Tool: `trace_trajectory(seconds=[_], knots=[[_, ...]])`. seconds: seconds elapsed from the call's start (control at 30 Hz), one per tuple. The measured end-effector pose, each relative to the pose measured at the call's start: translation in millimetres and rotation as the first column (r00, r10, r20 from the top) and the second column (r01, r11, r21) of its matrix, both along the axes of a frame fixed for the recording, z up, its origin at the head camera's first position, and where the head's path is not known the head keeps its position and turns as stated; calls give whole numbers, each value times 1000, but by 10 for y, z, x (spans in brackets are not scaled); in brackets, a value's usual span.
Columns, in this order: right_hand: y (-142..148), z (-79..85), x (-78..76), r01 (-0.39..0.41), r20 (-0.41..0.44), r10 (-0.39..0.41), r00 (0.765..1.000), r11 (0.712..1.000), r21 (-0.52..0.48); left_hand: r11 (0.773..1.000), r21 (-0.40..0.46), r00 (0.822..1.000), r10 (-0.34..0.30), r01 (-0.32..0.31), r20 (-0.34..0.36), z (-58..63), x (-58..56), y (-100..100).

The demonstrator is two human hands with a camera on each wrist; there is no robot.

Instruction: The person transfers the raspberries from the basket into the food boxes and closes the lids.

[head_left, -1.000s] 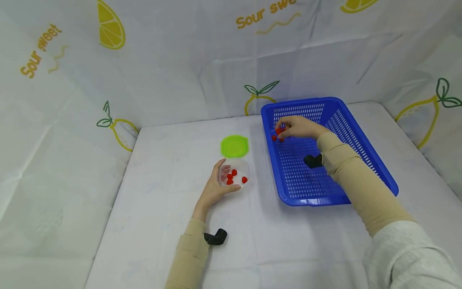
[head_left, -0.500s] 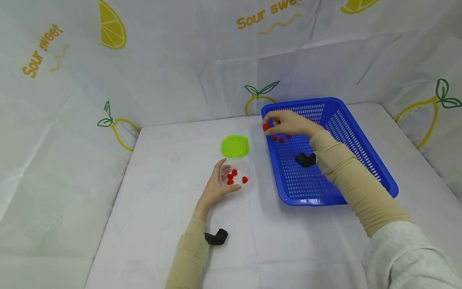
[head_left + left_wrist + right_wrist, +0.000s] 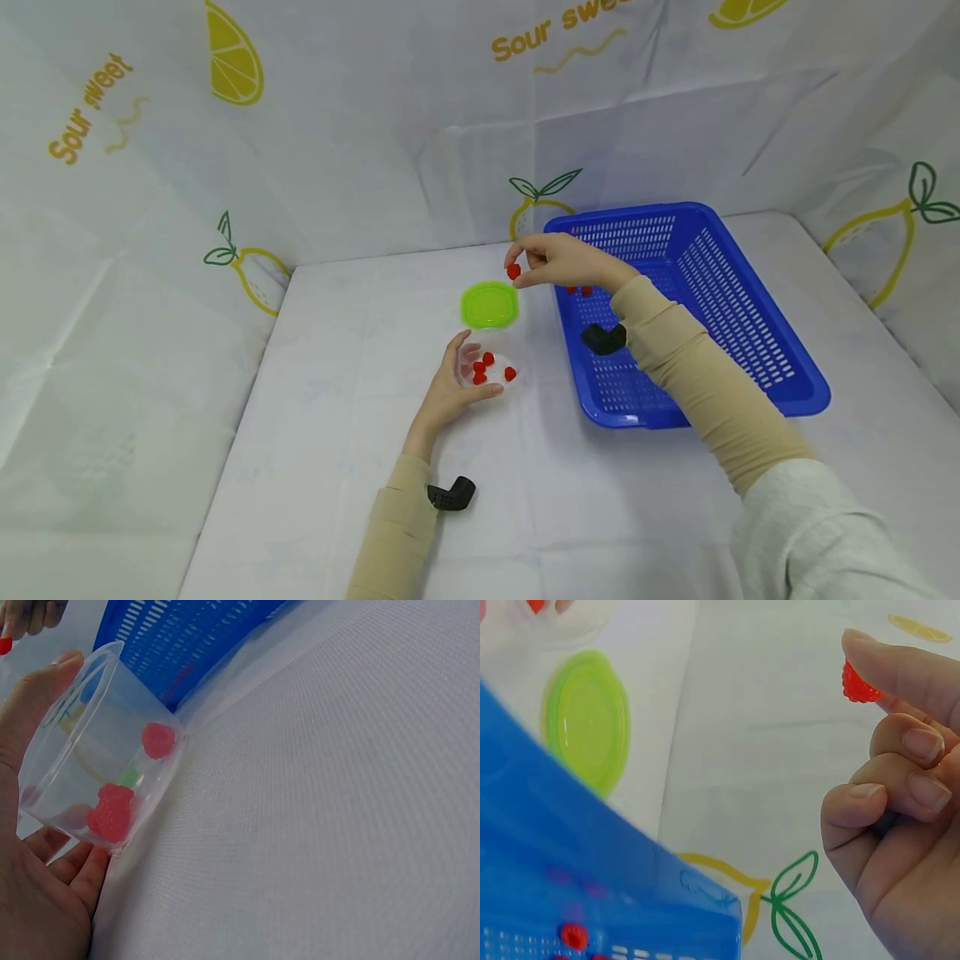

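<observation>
Pinching one raspberry [image 3: 513, 272] — the right hand [image 3: 561, 260]; curled wide round a clear cup [image 3: 112, 742] — the left hand [image 3: 450, 393].

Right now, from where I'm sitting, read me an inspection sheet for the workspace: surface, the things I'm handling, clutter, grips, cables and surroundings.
Surface: white cloth, faintly creased.
Job's things: clear cup with four red berries inside; green lid lying just beyond it; blue basket to the right, more berries in it, partly hidden by the arm.
Clutter: nothing seen.
Grips: left grip holds the cup; right grip pinches one berry, raised.
Cables: nothing seen.
Surroundings: lemon-printed sheet behind and at both sides.
</observation>
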State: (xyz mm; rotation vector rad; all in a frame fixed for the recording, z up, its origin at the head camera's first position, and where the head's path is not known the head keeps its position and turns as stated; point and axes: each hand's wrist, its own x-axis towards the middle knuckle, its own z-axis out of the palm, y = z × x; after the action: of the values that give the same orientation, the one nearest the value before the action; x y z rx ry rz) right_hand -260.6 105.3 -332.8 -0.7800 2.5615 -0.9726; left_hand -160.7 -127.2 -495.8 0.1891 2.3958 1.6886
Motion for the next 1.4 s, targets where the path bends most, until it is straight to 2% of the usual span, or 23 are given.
trace_trajectory(seconds=[0.23,0.4,0.67,0.8,1.13,1.4], knots=[[-206,-85,3,-65,67,67,995,997,-35,1000,9,1000,-2,2,-6,-5,2,-3],[-321,-167,-13,-118,110,118,987,993,-6,1000,16,1000,-7,7,-16,-4,-11,2],[-441,-318,-17,-203,135,198,971,979,30,1000,-4,1000,-12,11,-28,-19,-14,-1],[-454,-394,-36,-234,190,222,956,972,40,1000,-7,999,-14,14,-36,-19,-10,-1],[-505,-558,-84,-258,321,214,923,961,102,1000,-19,999,-7,7,-40,-2,-2,-10],[-547,-628,-61,-292,356,204,912,933,213,1000,-20,999,-3,2,-39,-17,-7,-10]])
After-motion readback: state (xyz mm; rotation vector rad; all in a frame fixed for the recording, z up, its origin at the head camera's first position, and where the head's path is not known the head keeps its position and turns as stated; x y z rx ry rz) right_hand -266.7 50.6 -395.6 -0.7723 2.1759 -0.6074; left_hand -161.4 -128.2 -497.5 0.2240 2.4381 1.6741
